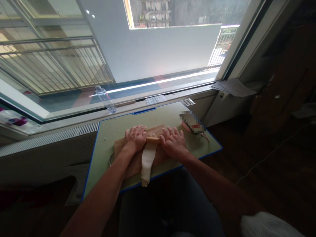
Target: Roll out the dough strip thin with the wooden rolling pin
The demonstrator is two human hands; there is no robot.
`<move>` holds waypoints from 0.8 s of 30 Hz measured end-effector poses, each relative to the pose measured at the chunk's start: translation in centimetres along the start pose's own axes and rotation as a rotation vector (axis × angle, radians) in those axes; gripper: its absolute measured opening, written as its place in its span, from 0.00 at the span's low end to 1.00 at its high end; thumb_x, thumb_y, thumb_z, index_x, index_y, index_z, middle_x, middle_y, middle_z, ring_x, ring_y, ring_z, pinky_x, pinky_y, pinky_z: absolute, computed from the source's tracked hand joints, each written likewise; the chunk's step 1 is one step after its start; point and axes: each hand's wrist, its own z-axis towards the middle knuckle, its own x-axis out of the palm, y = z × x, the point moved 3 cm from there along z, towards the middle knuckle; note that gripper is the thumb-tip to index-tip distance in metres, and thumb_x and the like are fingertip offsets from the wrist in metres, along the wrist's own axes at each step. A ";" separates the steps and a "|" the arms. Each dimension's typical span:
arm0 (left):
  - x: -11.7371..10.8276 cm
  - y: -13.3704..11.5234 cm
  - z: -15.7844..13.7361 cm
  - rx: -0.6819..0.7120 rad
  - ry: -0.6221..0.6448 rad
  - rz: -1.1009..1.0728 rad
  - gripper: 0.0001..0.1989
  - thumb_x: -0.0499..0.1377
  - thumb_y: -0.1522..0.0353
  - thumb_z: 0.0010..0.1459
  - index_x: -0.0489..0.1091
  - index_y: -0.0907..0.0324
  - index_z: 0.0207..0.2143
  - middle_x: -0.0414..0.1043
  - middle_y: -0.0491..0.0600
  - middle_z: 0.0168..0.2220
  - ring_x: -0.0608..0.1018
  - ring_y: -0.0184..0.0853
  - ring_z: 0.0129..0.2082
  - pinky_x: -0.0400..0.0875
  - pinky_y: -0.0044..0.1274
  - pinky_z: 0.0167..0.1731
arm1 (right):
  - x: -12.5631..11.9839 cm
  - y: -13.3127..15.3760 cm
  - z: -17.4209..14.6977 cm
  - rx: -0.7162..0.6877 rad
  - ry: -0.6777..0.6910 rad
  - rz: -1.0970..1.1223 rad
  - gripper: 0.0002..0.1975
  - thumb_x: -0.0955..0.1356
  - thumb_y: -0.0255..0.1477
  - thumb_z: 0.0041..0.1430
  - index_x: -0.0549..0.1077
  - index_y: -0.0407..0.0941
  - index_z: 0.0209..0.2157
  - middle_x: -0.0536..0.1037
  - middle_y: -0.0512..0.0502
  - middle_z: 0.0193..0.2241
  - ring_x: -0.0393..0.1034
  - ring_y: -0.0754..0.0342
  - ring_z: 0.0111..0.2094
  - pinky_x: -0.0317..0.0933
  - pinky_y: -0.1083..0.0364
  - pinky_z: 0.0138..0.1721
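Note:
A wooden rolling pin (153,139) lies across a brown wooden board (133,164) on a small green table with a blue rim (98,164). My left hand (135,138) presses flat on the pin's left end and my right hand (173,141) on its right end. A long pale strip of dough (147,161) runs from under the pin toward me and hangs over the table's front edge.
A clear plastic bottle (106,99) stands on the window sill beyond the table. A blurred packet (194,121) and pink items lie at the table's right corner. Papers (233,87) rest on the sill at right. A radiator grille (49,138) runs left.

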 end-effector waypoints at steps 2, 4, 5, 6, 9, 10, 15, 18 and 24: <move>-0.1 0.2 -1.7 0.017 -0.014 -0.018 0.29 0.43 0.60 0.75 0.69 0.51 0.71 0.62 0.52 0.76 0.63 0.47 0.75 0.53 0.49 0.74 | 0.1 0.6 -2.0 -0.005 -0.021 0.030 0.31 0.55 0.45 0.79 0.66 0.46 0.74 0.65 0.39 0.74 0.53 0.32 0.75 0.45 0.30 0.72; -0.2 0.4 -3.2 0.033 -0.022 -0.026 0.30 0.43 0.60 0.75 0.67 0.50 0.72 0.62 0.51 0.76 0.62 0.47 0.76 0.52 0.50 0.75 | 0.3 1.2 -4.0 -0.024 -0.038 0.054 0.32 0.57 0.45 0.79 0.64 0.42 0.74 0.65 0.37 0.74 0.52 0.33 0.76 0.44 0.31 0.72; -0.3 0.6 -3.8 0.036 -0.022 -0.026 0.30 0.43 0.60 0.75 0.66 0.50 0.73 0.62 0.50 0.76 0.62 0.47 0.76 0.52 0.50 0.75 | 0.4 1.5 -4.9 -0.041 -0.050 0.067 0.33 0.57 0.44 0.79 0.63 0.41 0.75 0.64 0.37 0.74 0.52 0.35 0.76 0.44 0.32 0.73; -0.3 0.6 -4.3 0.038 -0.020 -0.025 0.30 0.43 0.60 0.75 0.65 0.50 0.74 0.62 0.50 0.76 0.62 0.47 0.76 0.51 0.51 0.75 | 0.6 1.7 -5.5 -0.051 -0.061 0.079 0.33 0.57 0.44 0.79 0.62 0.41 0.75 0.63 0.36 0.75 0.52 0.36 0.76 0.43 0.33 0.73; -0.5 0.5 -4.7 0.027 -0.012 -0.019 0.30 0.43 0.61 0.74 0.64 0.50 0.74 0.61 0.50 0.76 0.62 0.47 0.77 0.50 0.52 0.75 | 0.9 1.8 -6.0 -0.051 -0.085 0.097 0.33 0.58 0.44 0.79 0.63 0.42 0.75 0.64 0.35 0.74 0.54 0.37 0.75 0.43 0.35 0.73; -0.6 0.4 -4.5 0.019 -0.008 -0.017 0.30 0.43 0.61 0.74 0.65 0.50 0.74 0.61 0.50 0.76 0.62 0.47 0.77 0.50 0.53 0.75 | 0.9 1.6 -5.7 -0.044 -0.086 0.095 0.33 0.58 0.45 0.79 0.64 0.42 0.74 0.65 0.35 0.74 0.54 0.36 0.75 0.43 0.35 0.73; -0.5 -0.5 -1.7 -0.019 -0.007 -0.008 0.29 0.43 0.60 0.74 0.69 0.51 0.71 0.61 0.52 0.76 0.61 0.50 0.76 0.49 0.56 0.74 | 0.5 0.7 -2.6 -0.012 -0.081 0.037 0.32 0.57 0.47 0.80 0.69 0.43 0.71 0.67 0.36 0.73 0.54 0.34 0.75 0.44 0.32 0.73; -0.2 -0.8 0.2 -0.031 -0.019 -0.001 0.28 0.43 0.61 0.74 0.70 0.48 0.70 0.63 0.50 0.75 0.62 0.47 0.75 0.48 0.55 0.75 | 0.3 0.1 -0.8 -0.008 -0.077 0.004 0.33 0.55 0.50 0.80 0.69 0.45 0.71 0.68 0.38 0.73 0.54 0.32 0.75 0.46 0.31 0.72; 0.4 -0.8 3.4 -0.025 0.029 -0.012 0.27 0.44 0.62 0.74 0.70 0.45 0.69 0.63 0.51 0.75 0.63 0.46 0.74 0.49 0.56 0.73 | 0.3 -0.9 1.8 0.000 -0.038 -0.038 0.34 0.54 0.52 0.79 0.69 0.47 0.71 0.68 0.38 0.72 0.54 0.31 0.74 0.49 0.31 0.70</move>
